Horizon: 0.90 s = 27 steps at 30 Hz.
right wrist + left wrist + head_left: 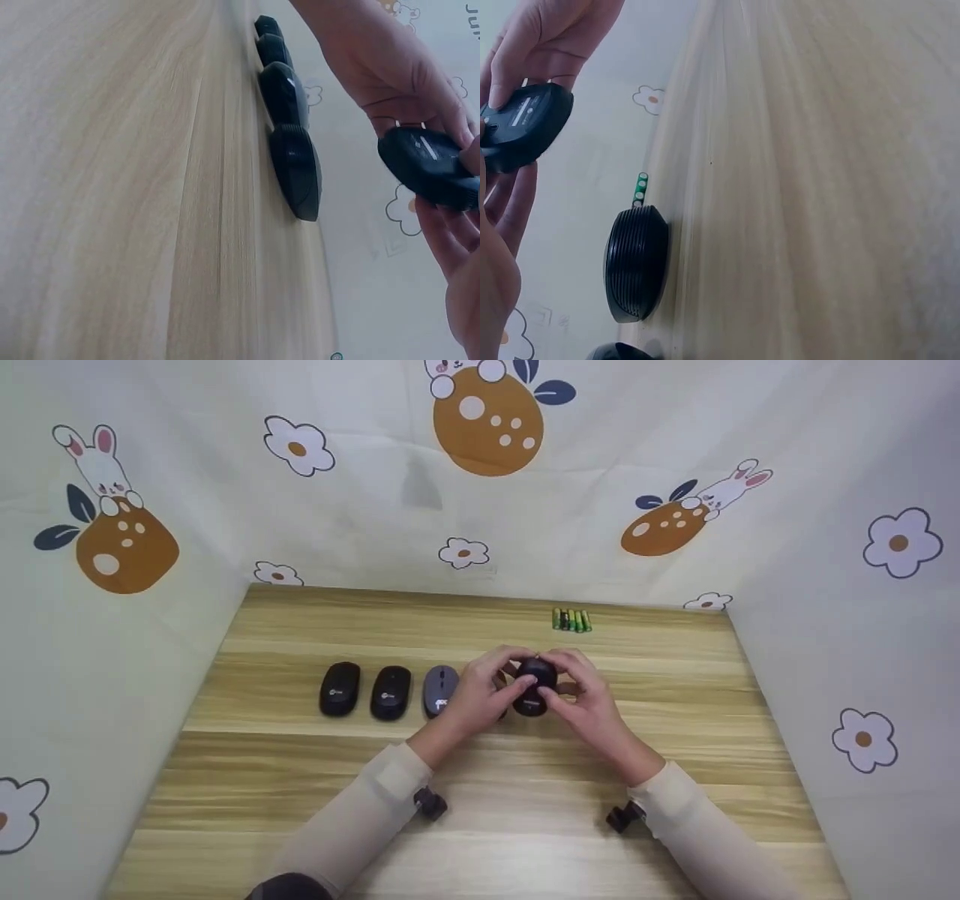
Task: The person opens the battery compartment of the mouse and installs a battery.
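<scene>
A black computer mouse (537,669) is held between both hands above the table, its flat underside with a small pale label turned up in the left wrist view. My left hand (480,686) grips its left side, thumb across the underside and fingers around the edge. From the right, my right hand (590,699) grips it the same way, with the thumb low on the underside. Next to the left hand, partly hidden by it, is a black ribbed mouse (296,172) on the table. A grey mouse (439,682) lies just left of that, its lower end covered by the hand.
Two more black mice, one far left (340,688) and one beside it (390,692), continue the row. Several green batteries (572,620) lie side by side near the back edge of the wooden table (525,825). Patterned cloth (360,510) encloses the back and sides.
</scene>
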Tool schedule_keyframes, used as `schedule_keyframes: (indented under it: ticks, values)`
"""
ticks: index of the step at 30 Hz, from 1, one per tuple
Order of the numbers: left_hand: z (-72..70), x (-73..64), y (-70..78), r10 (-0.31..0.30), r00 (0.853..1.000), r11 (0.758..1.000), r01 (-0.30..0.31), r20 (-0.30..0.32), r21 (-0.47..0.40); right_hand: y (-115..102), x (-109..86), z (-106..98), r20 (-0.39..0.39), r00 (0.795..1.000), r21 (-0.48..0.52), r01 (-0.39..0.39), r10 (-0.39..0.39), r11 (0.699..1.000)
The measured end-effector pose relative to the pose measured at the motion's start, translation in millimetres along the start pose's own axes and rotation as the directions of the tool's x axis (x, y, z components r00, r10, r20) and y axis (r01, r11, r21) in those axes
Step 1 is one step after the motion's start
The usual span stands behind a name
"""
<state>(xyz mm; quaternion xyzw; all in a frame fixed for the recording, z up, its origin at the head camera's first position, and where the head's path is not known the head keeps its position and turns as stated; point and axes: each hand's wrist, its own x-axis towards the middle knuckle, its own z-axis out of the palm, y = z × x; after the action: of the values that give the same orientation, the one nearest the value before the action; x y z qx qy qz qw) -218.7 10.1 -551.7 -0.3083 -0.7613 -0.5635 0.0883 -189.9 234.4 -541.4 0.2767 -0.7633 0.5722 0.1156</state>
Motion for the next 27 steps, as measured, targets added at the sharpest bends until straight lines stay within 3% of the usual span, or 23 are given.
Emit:
schedule_keyframes:
  ticks: [10,20,27]
  values:
    - [0.5,-2.4,-0.4,-0.111,0.993,0.985,0.116,0.041,-0.128,-0.8,-0.6,-4.0,0.063,0.988,0.088,-0.148,0.143,0.985]
    - [-3.5,-4.2,2.0,-0.232,0.964,0.945,0.254,0.128,-0.206,1.2,-2.0,-4.7,0.066,0.981,0.145,-0.192,0.184,0.971]
    - [-5.8,-3.6,4.2,-0.266,0.948,0.916,0.305,0.174,-0.263,-0.1,-0.8,-4.8,0.071,0.979,0.179,-0.2,0.19,0.963]
